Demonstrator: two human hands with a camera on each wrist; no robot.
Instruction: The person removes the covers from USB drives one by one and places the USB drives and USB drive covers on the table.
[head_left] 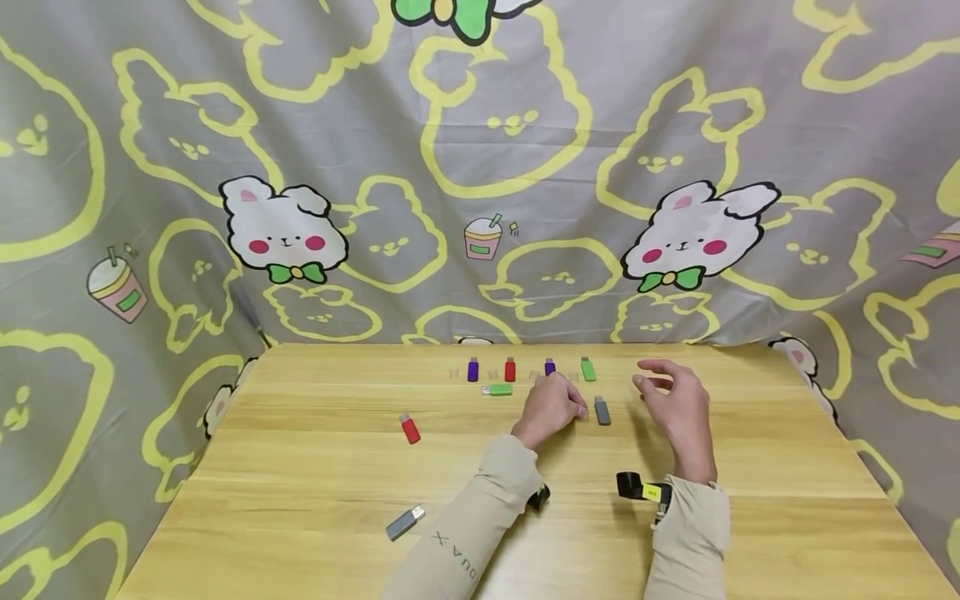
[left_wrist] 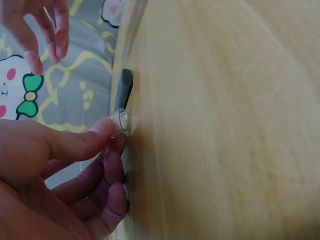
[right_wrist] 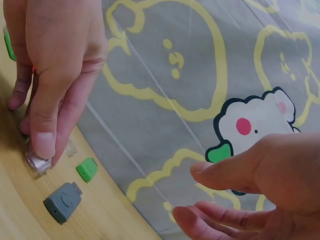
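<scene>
My left hand (head_left: 576,409) rests on the wooden table (head_left: 300,467) and pinches a small clear cap (left_wrist: 120,120) between thumb and fingers. In the right wrist view the clear cap (right_wrist: 39,162) is pressed against the tabletop. Just right of it lies a grey USB drive (head_left: 602,410), uncapped in the right wrist view (right_wrist: 64,201). My right hand (head_left: 651,380) hovers to the right of the drive, its fingers loosely curled and holding nothing. A green drive (right_wrist: 87,169) lies behind the grey one.
A row of drives lies at the table's back: purple (head_left: 472,369), red (head_left: 510,369), purple (head_left: 550,367), green (head_left: 588,368), with faint clear caps between them. Another green drive (head_left: 497,389), a red one (head_left: 409,428) and a grey one (head_left: 405,522) lie closer. Patterned cloth hangs behind.
</scene>
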